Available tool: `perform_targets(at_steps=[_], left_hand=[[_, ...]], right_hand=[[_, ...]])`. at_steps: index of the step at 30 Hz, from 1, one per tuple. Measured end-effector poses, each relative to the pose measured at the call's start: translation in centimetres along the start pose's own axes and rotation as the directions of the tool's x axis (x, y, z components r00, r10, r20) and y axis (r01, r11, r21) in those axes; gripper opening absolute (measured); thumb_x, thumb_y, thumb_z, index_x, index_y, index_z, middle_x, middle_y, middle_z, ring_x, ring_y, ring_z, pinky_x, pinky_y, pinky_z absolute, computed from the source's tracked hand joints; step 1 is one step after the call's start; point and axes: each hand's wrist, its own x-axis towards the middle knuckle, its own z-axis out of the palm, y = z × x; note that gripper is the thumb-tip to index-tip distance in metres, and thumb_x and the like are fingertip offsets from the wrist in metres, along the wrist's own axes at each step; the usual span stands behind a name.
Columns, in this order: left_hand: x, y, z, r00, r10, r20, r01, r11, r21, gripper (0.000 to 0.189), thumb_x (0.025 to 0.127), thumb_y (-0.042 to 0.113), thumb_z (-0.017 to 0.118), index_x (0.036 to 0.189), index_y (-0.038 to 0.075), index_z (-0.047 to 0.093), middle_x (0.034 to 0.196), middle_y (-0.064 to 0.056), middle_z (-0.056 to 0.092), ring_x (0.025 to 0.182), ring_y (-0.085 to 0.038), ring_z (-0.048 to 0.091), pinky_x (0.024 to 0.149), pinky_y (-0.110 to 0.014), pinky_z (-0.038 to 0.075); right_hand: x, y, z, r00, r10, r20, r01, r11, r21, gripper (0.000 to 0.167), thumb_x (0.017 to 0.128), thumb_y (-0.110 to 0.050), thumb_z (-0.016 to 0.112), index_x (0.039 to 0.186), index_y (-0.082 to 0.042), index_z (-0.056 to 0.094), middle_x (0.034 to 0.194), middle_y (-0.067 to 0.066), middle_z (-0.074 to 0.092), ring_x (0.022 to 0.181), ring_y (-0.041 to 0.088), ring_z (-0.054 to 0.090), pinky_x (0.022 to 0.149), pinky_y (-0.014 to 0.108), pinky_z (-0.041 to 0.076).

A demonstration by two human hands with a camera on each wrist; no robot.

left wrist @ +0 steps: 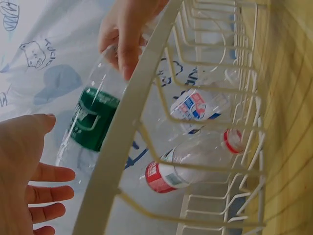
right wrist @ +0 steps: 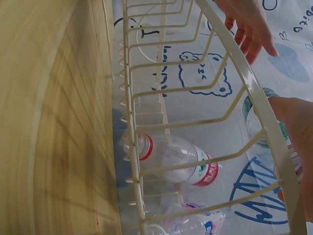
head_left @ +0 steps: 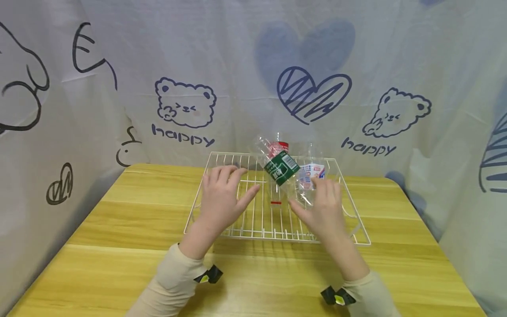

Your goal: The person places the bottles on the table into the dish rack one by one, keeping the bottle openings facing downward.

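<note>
My right hand (head_left: 326,207) grips one end of a clear plastic bottle with a green label (head_left: 282,168), which hangs tilted over the white wire rack (head_left: 342,240). To its left my left hand (head_left: 222,193) is spread above the rack, holding nothing; in the left wrist view its fingers (left wrist: 51,194) are apart from the green-labelled bottle. A clear bottle with a red label (left wrist: 161,178) stands neck down in the rack. Beside it is another clear bottle with a white and blue label (head_left: 317,169), partly hidden by my right hand in the head view.
The rack stands on a wooden table (head_left: 119,220), towards its back edge. Its raised wire sides surround the bottles. A pale curtain (head_left: 245,66) with drawn bears and hearts hangs behind and at both sides.
</note>
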Motion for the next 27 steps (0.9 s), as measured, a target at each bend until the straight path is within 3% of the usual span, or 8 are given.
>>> perform_targets(at_steps=[9,12,15,21,27], left_hand=[[-0.5,1.4,0.7,0.988,-0.106,0.116,0.115,0.991,-0.074,0.056,0.090,0.060,0.054,0.120,0.014,0.064,0.118,-0.007,0.061,0.112,-0.028,0.049,0.092,-0.047,0.034],[-0.6,1.6,0.8,0.978,-0.164,0.132,0.176,0.980,-0.092,0.057,0.091,0.061,0.052,0.118,0.012,0.065,0.119,-0.007,0.062,0.111,-0.028,0.049,0.094,-0.048,0.034],[-0.5,1.7,1.0,0.964,-0.221,0.146,0.240,0.963,-0.123,0.059,0.093,0.061,0.049,0.115,0.010,0.067,0.118,-0.008,0.063,0.110,-0.027,0.050,0.094,-0.048,0.034],[-0.5,1.7,1.0,0.927,-0.324,0.187,0.362,0.902,-0.235,0.061,0.093,0.062,0.047,0.111,0.008,0.069,0.117,-0.009,0.064,0.112,-0.028,0.051,0.093,-0.050,0.033],[-0.3,2.0,0.9,0.891,-0.387,0.237,0.452,0.804,-0.387,0.052,0.094,0.056,0.052,0.101,0.007,0.070,0.105,-0.010,0.066,0.100,-0.028,0.055,0.093,-0.052,0.033]], right_hand=[[-0.6,-1.3,1.0,0.996,-0.084,-0.040,0.085,0.996,0.013,0.071,0.065,-0.040,0.085,0.110,0.007,0.054,0.090,0.018,0.055,0.082,0.031,0.048,0.075,0.041,0.040],[-0.8,-1.9,1.2,0.993,-0.106,-0.056,0.108,0.994,0.024,0.072,0.078,-0.054,0.072,0.111,0.007,0.053,0.091,0.018,0.055,0.083,0.031,0.048,0.076,0.042,0.041],[-1.0,-2.4,1.4,0.989,-0.129,-0.072,0.130,0.992,0.002,0.072,0.082,-0.058,0.065,0.111,0.007,0.052,0.091,0.018,0.055,0.083,0.031,0.048,0.075,0.042,0.041],[-1.4,-3.1,1.6,0.973,-0.176,-0.151,0.171,0.984,-0.049,0.066,0.067,-0.036,0.082,0.108,0.007,0.052,0.093,0.019,0.052,0.083,0.033,0.045,0.072,0.041,0.039],[-1.8,-3.5,1.6,0.961,-0.198,-0.195,0.181,0.978,-0.100,0.069,0.064,-0.031,0.085,0.112,0.005,0.051,0.096,0.019,0.050,0.086,0.033,0.046,0.073,0.042,0.039]])
